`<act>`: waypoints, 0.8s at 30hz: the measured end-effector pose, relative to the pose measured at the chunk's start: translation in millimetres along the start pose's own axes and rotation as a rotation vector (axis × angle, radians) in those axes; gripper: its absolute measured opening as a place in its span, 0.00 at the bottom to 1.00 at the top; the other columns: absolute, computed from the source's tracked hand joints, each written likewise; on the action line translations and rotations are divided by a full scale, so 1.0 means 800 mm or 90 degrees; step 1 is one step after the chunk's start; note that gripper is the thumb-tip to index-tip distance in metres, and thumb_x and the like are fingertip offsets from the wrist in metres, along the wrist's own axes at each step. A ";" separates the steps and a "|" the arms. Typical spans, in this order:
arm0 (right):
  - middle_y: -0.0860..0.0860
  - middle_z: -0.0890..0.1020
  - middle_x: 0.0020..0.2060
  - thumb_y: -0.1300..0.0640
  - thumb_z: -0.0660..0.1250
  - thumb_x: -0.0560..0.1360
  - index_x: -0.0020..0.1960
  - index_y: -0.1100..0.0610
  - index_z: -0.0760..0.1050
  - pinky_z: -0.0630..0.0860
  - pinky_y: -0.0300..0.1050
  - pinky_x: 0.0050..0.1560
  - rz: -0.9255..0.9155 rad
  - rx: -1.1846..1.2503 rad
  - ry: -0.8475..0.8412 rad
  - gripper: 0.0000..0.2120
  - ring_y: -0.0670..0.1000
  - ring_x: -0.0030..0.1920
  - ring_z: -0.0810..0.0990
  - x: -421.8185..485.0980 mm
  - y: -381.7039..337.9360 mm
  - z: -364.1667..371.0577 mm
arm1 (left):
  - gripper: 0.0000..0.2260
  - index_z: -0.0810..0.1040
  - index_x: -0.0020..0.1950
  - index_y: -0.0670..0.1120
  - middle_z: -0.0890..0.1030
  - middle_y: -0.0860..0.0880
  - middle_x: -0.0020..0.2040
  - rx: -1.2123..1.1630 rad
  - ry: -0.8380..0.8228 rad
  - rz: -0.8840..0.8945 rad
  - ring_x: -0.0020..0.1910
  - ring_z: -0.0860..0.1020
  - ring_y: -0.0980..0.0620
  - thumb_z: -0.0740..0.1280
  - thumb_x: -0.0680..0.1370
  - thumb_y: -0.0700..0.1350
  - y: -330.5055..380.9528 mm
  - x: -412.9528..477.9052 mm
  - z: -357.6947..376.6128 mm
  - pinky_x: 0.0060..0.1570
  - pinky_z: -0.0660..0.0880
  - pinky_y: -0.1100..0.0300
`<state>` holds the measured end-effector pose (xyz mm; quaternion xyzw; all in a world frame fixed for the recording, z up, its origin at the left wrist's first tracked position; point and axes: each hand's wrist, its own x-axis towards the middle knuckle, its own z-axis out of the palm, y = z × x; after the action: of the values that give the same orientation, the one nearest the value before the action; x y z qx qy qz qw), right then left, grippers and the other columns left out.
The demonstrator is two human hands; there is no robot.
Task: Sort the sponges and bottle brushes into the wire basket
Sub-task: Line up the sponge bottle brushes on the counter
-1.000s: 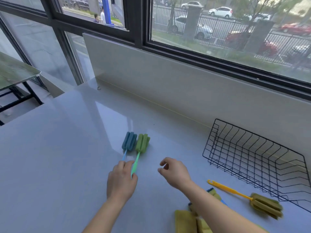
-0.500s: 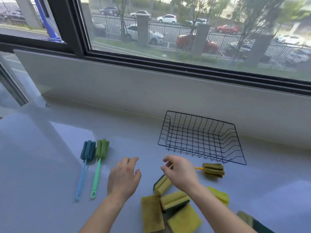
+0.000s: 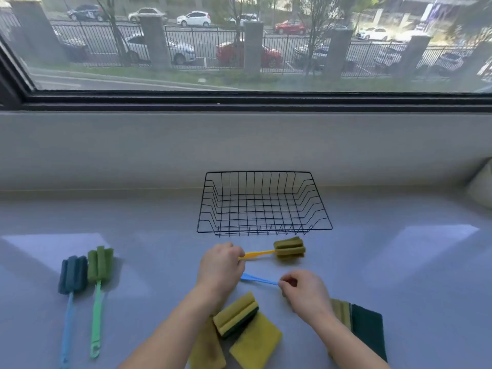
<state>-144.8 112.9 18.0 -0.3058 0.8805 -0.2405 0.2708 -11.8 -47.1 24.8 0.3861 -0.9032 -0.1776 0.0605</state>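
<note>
A black wire basket (image 3: 264,227) stands at the back of the pale counter with nothing in it. Just in front of it lies a yellow-handled brush (image 3: 288,248); my left hand (image 3: 220,267) is closed around its handle end. My right hand (image 3: 303,291) pinches one end of a blue handle (image 3: 258,279), whose head is hidden under the hand. Yellow sponges (image 3: 241,326) lie in a pile between my forearms. A blue brush (image 3: 72,275) and a green brush (image 3: 99,267) lie side by side at the left.
A dark green scouring pad (image 3: 368,328) on an olive sponge lies at the right, by my right forearm. A low wall and a window rise behind the basket. A pale object (image 3: 482,186) sits at the far right edge.
The view swung right, so the basket now sits centred. My left hand moved to the yellow handle and closed on it. My right hand dropped onto the blue handle.
</note>
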 end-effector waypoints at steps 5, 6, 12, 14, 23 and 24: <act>0.48 0.86 0.40 0.53 0.68 0.76 0.41 0.49 0.82 0.77 0.45 0.44 0.058 -0.006 -0.021 0.07 0.51 0.44 0.84 0.010 -0.007 0.026 | 0.12 0.81 0.57 0.48 0.80 0.49 0.54 0.065 -0.080 0.052 0.55 0.76 0.44 0.60 0.78 0.45 0.009 0.048 0.017 0.50 0.75 0.52; 0.49 0.87 0.38 0.54 0.68 0.76 0.39 0.51 0.82 0.78 0.46 0.42 0.089 0.023 -0.024 0.08 0.52 0.41 0.84 0.014 -0.007 0.031 | 0.12 0.81 0.58 0.47 0.80 0.48 0.54 0.077 -0.093 0.058 0.55 0.77 0.44 0.60 0.78 0.44 0.008 0.056 0.021 0.50 0.76 0.51; 0.50 0.84 0.28 0.55 0.67 0.78 0.36 0.56 0.78 0.68 0.37 0.24 0.287 0.237 -0.028 0.13 0.51 0.21 0.74 0.028 -0.011 0.074 | 0.08 0.77 0.51 0.41 0.78 0.42 0.53 0.166 -0.173 0.096 0.54 0.76 0.40 0.59 0.78 0.39 0.003 0.087 0.049 0.43 0.70 0.51; 0.50 0.86 0.28 0.52 0.66 0.78 0.35 0.56 0.77 0.67 0.37 0.23 0.313 0.246 0.001 0.15 0.51 0.21 0.75 0.034 -0.015 0.082 | 0.07 0.77 0.50 0.41 0.78 0.41 0.52 0.188 -0.197 0.114 0.52 0.77 0.40 0.60 0.78 0.38 0.003 0.092 0.055 0.43 0.71 0.50; 0.56 0.84 0.29 0.57 0.66 0.81 0.39 0.61 0.76 0.62 0.38 0.25 0.519 0.637 0.190 0.13 0.51 0.21 0.71 0.062 -0.020 0.090 | 0.10 0.78 0.49 0.44 0.76 0.45 0.51 0.214 -0.189 0.133 0.51 0.76 0.42 0.62 0.74 0.33 0.002 0.101 0.079 0.39 0.70 0.51; 0.56 0.83 0.28 0.58 0.66 0.81 0.38 0.63 0.77 0.62 0.38 0.25 0.538 0.679 0.213 0.14 0.52 0.21 0.71 0.066 -0.019 0.089 | 0.11 0.79 0.51 0.45 0.77 0.45 0.52 0.211 -0.187 0.133 0.52 0.76 0.42 0.62 0.74 0.33 0.002 0.100 0.082 0.40 0.71 0.51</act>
<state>-129.7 48.5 -42.8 0.2785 0.7157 -0.5576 0.3153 -85.1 -85.6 -37.8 0.2652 -0.9542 -0.0738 -0.1173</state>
